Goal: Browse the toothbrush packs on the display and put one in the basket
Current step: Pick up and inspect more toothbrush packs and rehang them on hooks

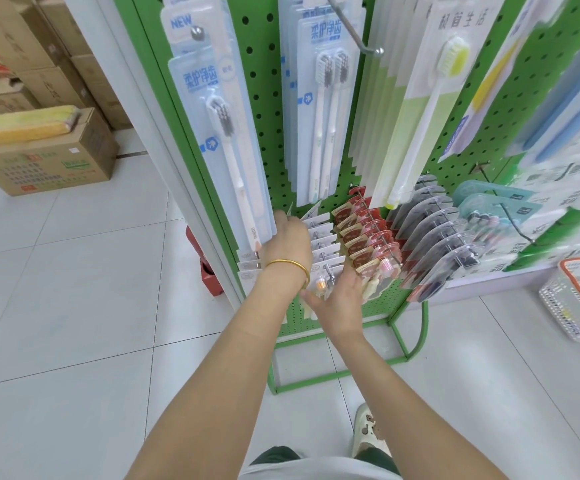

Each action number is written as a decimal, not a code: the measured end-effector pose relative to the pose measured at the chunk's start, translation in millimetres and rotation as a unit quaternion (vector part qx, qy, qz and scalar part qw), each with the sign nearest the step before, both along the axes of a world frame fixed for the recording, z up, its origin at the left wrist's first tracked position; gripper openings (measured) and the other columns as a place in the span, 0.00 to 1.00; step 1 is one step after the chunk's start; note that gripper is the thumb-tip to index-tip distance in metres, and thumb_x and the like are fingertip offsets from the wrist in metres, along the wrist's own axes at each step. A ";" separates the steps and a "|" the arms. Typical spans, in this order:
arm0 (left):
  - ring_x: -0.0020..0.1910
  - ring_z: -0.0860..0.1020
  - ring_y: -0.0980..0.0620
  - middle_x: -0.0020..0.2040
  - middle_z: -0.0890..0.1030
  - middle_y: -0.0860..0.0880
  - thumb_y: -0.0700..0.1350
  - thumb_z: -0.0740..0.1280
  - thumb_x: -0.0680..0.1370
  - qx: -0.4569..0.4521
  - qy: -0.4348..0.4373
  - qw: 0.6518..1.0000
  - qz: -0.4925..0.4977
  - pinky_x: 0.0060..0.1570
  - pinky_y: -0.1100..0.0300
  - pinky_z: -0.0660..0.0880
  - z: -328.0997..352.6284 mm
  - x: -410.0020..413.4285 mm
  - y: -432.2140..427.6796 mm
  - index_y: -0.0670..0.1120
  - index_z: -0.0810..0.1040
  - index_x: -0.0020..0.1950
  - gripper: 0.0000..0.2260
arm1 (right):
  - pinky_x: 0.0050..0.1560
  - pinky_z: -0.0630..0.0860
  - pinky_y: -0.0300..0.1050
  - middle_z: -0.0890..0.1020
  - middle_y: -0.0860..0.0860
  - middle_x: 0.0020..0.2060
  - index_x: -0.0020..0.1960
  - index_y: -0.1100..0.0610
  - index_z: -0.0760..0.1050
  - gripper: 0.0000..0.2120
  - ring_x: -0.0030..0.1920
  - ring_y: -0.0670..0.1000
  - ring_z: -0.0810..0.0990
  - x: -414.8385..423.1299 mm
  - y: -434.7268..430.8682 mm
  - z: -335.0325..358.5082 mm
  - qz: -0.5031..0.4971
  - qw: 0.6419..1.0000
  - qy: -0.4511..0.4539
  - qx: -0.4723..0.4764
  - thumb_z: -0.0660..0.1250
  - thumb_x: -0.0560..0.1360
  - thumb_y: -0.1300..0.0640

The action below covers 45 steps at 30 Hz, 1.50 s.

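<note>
Rows of toothbrush packs (pixel 325 239) hang on low hooks of the green pegboard display (pixel 264 109): white cards at the left, red packs (pixel 364 233) just beside them and grey packs (pixel 434 237) further right. The left hand (pixel 287 242) (a gold bangle (pixel 288 263) on its wrist) reaches into the far end of the white-card row, fingers bent down among the cards. Their tips are hidden, so I cannot tell whether they pinch one. The right hand (pixel 340 299) lies at the near end of that row, fingers straight, thumb spread out to the left, against the front pack (pixel 320 284). The basket (pixel 569 268), white mesh with an orange rim, sits on the floor well apart at the right.
</note>
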<state>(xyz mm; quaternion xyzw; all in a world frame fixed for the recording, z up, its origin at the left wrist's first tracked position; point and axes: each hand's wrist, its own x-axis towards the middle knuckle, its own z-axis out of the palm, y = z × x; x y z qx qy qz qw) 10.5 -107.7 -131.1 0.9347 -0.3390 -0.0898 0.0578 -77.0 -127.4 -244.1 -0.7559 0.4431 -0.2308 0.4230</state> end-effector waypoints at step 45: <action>0.60 0.67 0.59 0.56 0.70 0.53 0.43 0.59 0.78 -0.579 0.021 0.787 0.212 0.66 0.56 0.64 -38.3 -140.9 62.1 0.42 0.71 0.59 0.11 | 0.31 0.62 0.37 0.66 0.48 0.28 0.35 0.61 0.66 0.16 0.29 0.44 0.64 -123.3 -8.0 37.0 0.311 0.920 -0.120 0.204 0.61 0.80 0.57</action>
